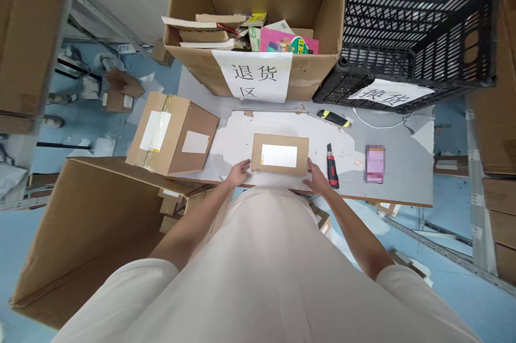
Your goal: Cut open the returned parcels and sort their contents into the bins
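A small cardboard box (260, 166) with a white label lies flat on the table, close to its front edge. At its left end is my left hand (239, 173), fingers apart and stretched toward the box; whether the fingertips touch it I cannot tell. My right hand (317, 178) rests at the right end, its fingertips against the box's edge and the thumb spread below. Neither hand is closed around anything. Right of the box lies a red and black utility knife (332, 168). A yellow and black utility knife (334, 118) lies farther back.
A taped carton (193, 142) stands left on the table (407, 171). Behind are a large carton (310, 77) of books and a black plastic crate (419, 77), both with paper signs. A blurred pink phone-like rectangle (375, 164) lies right. An open carton (92, 224) stands lower left.
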`<state>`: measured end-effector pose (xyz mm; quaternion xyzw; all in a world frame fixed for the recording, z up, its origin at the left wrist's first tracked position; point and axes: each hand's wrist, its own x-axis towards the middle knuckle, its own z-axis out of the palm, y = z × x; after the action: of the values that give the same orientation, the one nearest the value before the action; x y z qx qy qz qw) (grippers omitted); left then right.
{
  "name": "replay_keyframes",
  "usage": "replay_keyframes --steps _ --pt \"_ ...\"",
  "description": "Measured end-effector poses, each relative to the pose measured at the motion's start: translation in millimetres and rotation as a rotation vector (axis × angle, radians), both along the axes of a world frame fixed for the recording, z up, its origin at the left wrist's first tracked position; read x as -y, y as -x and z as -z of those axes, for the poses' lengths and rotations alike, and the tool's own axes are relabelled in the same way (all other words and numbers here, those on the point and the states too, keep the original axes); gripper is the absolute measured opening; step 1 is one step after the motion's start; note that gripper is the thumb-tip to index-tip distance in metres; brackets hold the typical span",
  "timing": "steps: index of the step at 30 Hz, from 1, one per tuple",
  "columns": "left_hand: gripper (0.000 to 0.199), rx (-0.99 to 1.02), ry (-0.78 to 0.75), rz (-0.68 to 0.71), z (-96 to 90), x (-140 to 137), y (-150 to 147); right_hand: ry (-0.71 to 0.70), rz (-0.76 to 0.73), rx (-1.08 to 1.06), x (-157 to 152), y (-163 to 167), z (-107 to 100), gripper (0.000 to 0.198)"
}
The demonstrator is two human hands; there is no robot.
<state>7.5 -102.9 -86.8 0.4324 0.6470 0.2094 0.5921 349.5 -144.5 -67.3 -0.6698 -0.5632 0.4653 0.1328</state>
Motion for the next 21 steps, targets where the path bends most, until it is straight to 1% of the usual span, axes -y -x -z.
replay_keyframes --steps 2,5,7,9,13,16,19,21 --pt "0.066 0.038 -0.011 0.040 -1.7 9.4 -4.7 -0.055 -0.036 0.008 6.7 12.9 1.5 0.081" --pt "0.056 0.042 -0.065 0.058 -9.0 14.3 -13.2 -0.112 -0.001 0.024 7.2 27.2 -3.1 0.065" --pt "0.050 0.011 -0.092 0.038 -18.6 11.8 -15.8 -0.115 0.007 0.038 2.6 28.3 -13.2 0.056" --pt "0.044 -0.069 -0.146 0.022 -31.8 6.2 -16.8 -0.121 -0.014 0.085 -5.4 24.7 -27.4 0.049" --pt "0.037 -0.271 -0.288 0.003 -58.3 -10.6 -24.6 -0.175 -0.041 0.244 -30.0 18.9 -53.5 0.045" --pt "0.040 -0.342 -0.307 -0.021 -66.6 -25.4 -35.9 -0.142 -0.047 0.345 -53.0 20.8 -61.9 0.047" --pt "0.040 -0.411 -0.302 -0.046 -65.4 -40.2 -46.7 -0.058 -0.015 0.412 -75.0 23.0 -62.5 0.053" --pt "0.041 -0.466 -0.327 -0.051 -63.8 -47.0 -53.6 0.005 0.014 0.417 -86.1 22.3 -61.8 0.058"
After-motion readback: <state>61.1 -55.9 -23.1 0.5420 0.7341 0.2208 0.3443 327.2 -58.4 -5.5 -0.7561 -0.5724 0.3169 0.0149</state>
